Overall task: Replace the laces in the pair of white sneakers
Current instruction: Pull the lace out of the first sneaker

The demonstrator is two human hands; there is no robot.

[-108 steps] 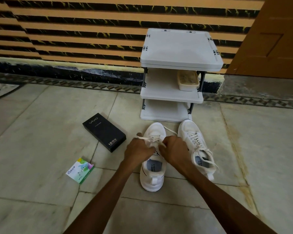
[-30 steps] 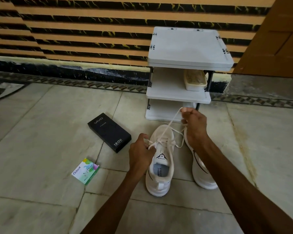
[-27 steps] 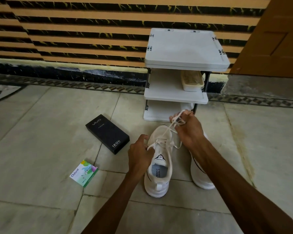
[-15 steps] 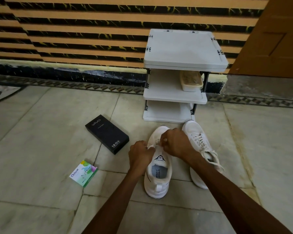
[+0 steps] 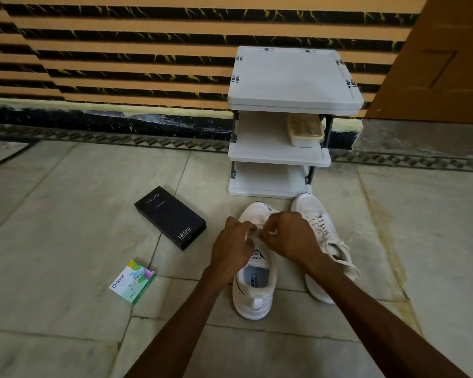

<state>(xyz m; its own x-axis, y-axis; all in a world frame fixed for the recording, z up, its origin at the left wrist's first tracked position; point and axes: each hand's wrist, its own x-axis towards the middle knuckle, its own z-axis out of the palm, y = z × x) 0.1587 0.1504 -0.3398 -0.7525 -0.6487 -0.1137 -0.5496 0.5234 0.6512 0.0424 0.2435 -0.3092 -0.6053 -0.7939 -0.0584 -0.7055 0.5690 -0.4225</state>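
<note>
Sneakers in white are being kept side by side on the pale tiled floor, toes toward a white three-tier rack that is standing against the striped wall. The first sneaker, lying to the left in the head view with its heel toward the person, is being worked on at its eyelet area by both hands. The left hand is being held curled at the left edge of the tongue, a strip of white lace being pinched in its grip; the right hand is being held clenched just beside it, a small white loop of lace being nipped in its curled grip. How the lace is running through the eyelets cannot be told, since that part is being covered by the hands. The printed insole is showing behind them. The second sneaker is being partly hidden by the right forearm; it is laced, and its off-white laces are being left trailing over its outer side. A beige lidded container is being stored on the rack's middle shelf, at the right. Left of the shoes, a black box marked VIVO is lying flat on the floor, and nearer the person, apart from it, a small Odonil packet is lying.
</note>
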